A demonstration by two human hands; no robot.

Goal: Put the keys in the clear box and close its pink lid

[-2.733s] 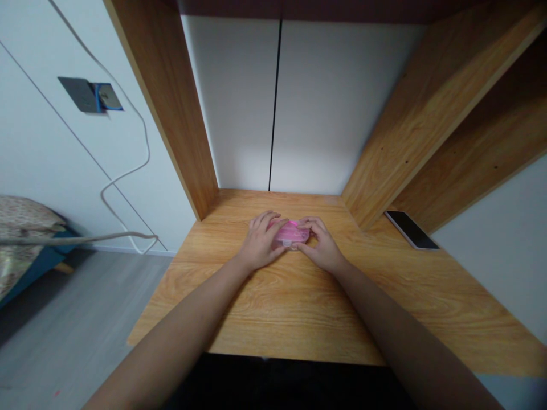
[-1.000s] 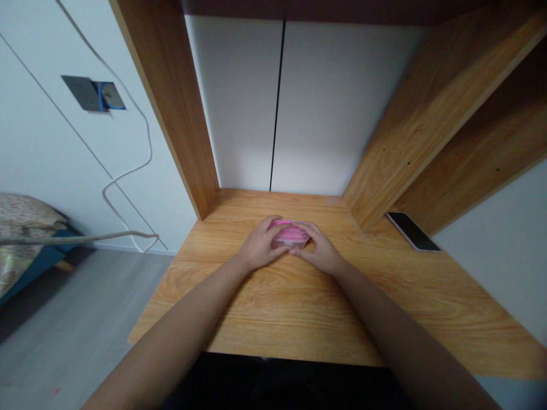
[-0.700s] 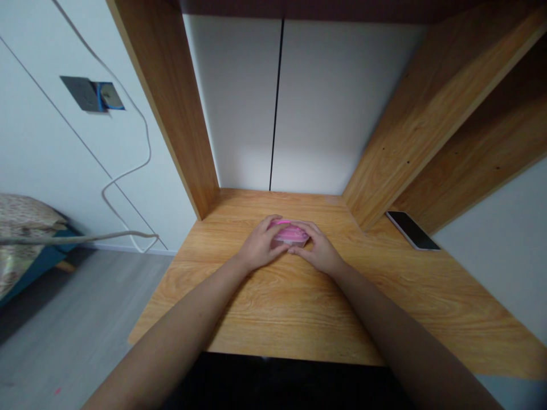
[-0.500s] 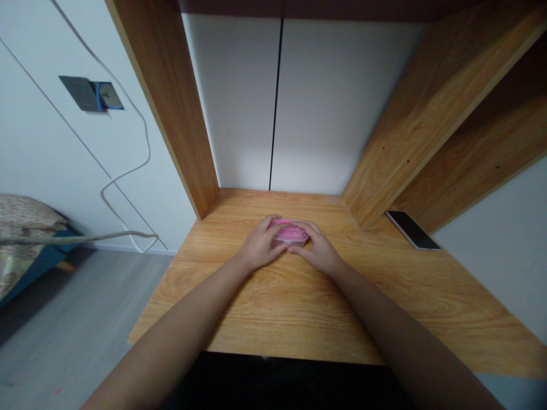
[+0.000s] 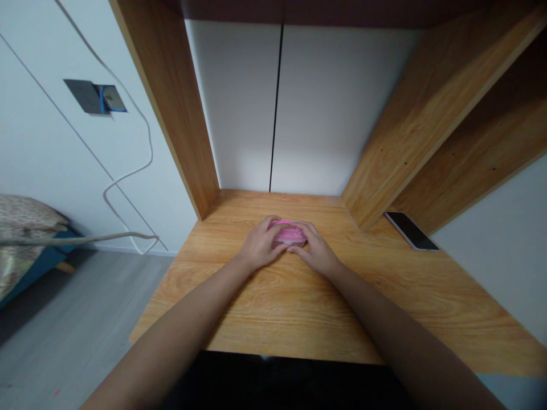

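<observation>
A small container with a pink lid (image 5: 289, 232) and a paler, see-through lower part rests on the wooden desk (image 5: 282, 307). My left hand (image 5: 260, 244) grips its left side, fingers curved round the far edge and thumb along the near side. From the right, my right hand (image 5: 317, 248) holds it the same way, with fingers over the lid's edge and thumb at the front. The two thumb tips nearly meet at the near side. What is inside the container cannot be made out.
A dark-screened phone (image 5: 411, 230) lies on the desk to the right. Wooden side panels (image 5: 171, 108) and a white back panel (image 5: 239, 108) enclose the far part. At left, a white cable (image 5: 150, 142) hangs by an opened wall socket (image 5: 96, 97), near a bed corner (image 5: 29, 228).
Both hands keep their hold on the container and have barely moved. The camera view has shifted slightly.
</observation>
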